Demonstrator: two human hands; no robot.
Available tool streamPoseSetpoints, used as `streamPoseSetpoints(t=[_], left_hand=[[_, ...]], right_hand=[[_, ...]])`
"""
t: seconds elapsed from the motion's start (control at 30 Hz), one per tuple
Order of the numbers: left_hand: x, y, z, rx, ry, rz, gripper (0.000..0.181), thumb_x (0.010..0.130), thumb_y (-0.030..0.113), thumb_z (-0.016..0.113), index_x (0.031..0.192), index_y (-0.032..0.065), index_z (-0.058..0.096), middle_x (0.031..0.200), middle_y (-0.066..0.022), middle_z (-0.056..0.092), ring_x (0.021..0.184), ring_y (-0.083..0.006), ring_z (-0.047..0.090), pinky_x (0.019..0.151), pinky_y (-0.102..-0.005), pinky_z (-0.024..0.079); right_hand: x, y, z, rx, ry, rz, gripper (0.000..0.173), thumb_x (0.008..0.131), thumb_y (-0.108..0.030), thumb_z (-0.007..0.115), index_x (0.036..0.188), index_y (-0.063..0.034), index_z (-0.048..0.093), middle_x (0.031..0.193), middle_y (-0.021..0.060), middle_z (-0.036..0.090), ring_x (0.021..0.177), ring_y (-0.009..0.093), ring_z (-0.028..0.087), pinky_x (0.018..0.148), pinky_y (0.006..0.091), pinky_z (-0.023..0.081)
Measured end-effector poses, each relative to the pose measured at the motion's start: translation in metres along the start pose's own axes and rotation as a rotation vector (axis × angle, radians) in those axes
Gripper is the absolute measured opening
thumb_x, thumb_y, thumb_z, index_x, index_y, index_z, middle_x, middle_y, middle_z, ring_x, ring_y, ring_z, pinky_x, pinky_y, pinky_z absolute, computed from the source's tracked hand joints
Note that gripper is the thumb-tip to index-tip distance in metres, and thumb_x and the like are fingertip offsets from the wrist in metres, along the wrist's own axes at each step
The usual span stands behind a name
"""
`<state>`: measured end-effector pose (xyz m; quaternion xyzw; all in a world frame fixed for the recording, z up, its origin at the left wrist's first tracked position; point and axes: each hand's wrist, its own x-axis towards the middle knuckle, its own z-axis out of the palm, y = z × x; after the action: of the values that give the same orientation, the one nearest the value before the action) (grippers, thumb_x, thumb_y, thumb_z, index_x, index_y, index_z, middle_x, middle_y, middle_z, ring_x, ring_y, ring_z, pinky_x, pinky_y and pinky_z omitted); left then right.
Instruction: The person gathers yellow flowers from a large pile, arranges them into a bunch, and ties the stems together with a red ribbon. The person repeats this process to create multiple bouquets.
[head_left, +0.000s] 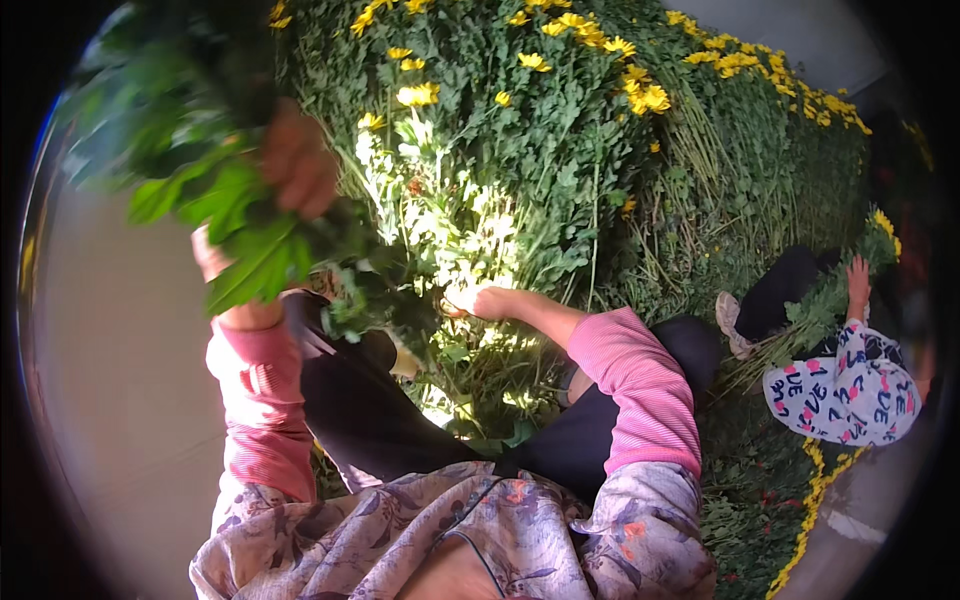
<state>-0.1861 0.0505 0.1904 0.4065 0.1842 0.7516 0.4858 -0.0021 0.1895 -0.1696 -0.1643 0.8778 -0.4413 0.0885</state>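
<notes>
My left hand (300, 161), raised at the upper left and blurred, grips a bunch of leafy green stems (259, 259). Broad leaves cover my wrist and part of the forearm. The far end of this bunch fades into the dark rim of the view. Between my knees, my right hand (480, 300) reaches into sunlit foliage, its fingers partly lost in glare and leaves. Whether it holds a stem cannot be made out. Before me a large heap of cut flower stems (540, 165) lies with yellow daisy-like blooms (581, 30) along its far side.
To the right, a co-worker (840, 390) in a printed top sits with one hand (859, 285) on a bunch of yellow-flowered stems (817, 311). A pale smooth floor (127, 360) stretches at the left. More yellow blooms (806, 517) line the lower right.
</notes>
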Motion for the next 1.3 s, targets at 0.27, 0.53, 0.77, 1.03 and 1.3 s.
streamPoseSetpoints(t=[0.27, 0.53, 0.77, 1.03, 1.3], left_hand=[[-0.094, 0.149, 0.063, 0.27, 0.26, -0.001, 0.015, 0.089, 0.014, 0.055, 0.079, 0.0093, 0.045, 0.072, -0.0022, 0.042, 0.063, -0.0132, 0.04, 0.055, -0.0248, 0.036], [-0.097, 0.075, 0.053, 0.351, 0.625, 0.333, 0.013, 0.089, 0.021, 0.052, 0.083, 0.0111, 0.045, 0.08, -0.0007, 0.038, 0.068, -0.0125, 0.033, 0.062, -0.0265, 0.031], [-0.093, 0.072, 0.046, 0.318, 0.54, 0.297, 0.013, 0.089, 0.02, 0.052, 0.08, 0.0119, 0.046, 0.081, -0.0004, 0.04, 0.068, -0.0117, 0.034, 0.059, -0.0252, 0.031], [-0.097, 0.091, 0.052, 0.237, 0.113, 0.272, 0.016, 0.09, 0.017, 0.053, 0.078, 0.0116, 0.046, 0.073, 0.0014, 0.04, 0.06, -0.0076, 0.037, 0.05, -0.0202, 0.033], [-0.09, 0.044, 0.047, 0.163, -0.016, 0.099, 0.016, 0.089, 0.021, 0.056, 0.081, 0.01, 0.046, 0.074, 0.0009, 0.041, 0.061, -0.0087, 0.038, 0.052, -0.0217, 0.034]], right_hand=[[-0.038, -0.006, 0.016, -0.062, -0.062, 0.454, 0.025, 0.087, -0.025, 0.051, 0.091, -0.0079, 0.069, 0.092, 0.0122, 0.067, 0.083, 0.03, 0.061, 0.074, 0.0384, 0.048], [0.063, -0.131, -0.071, 0.226, 0.288, 0.182, 0.032, 0.093, -0.019, 0.048, 0.119, -0.0037, 0.059, 0.112, 0.0143, 0.062, 0.094, 0.021, 0.061, 0.086, 0.0317, 0.049], [0.07, -0.099, -0.001, -0.034, -0.521, 0.306, 0.03, 0.092, -0.023, 0.045, 0.114, -0.0066, 0.058, 0.106, 0.0159, 0.061, 0.091, 0.024, 0.059, 0.082, 0.0345, 0.046], [0.038, -0.086, -0.006, 1.032, 0.024, 0.421, 0.053, 0.096, -0.043, 0.042, 0.126, -0.0001, 0.052, 0.121, 0.0142, 0.059, 0.104, 0.025, 0.058, 0.093, 0.0333, 0.046], [0.089, -0.286, -0.111, 1.542, 0.582, -0.196, 0.031, 0.095, -0.04, 0.051, 0.081, -0.0128, 0.051, 0.065, -0.0057, 0.042, 0.053, 0.005, 0.04, 0.05, 0.0211, 0.041]])
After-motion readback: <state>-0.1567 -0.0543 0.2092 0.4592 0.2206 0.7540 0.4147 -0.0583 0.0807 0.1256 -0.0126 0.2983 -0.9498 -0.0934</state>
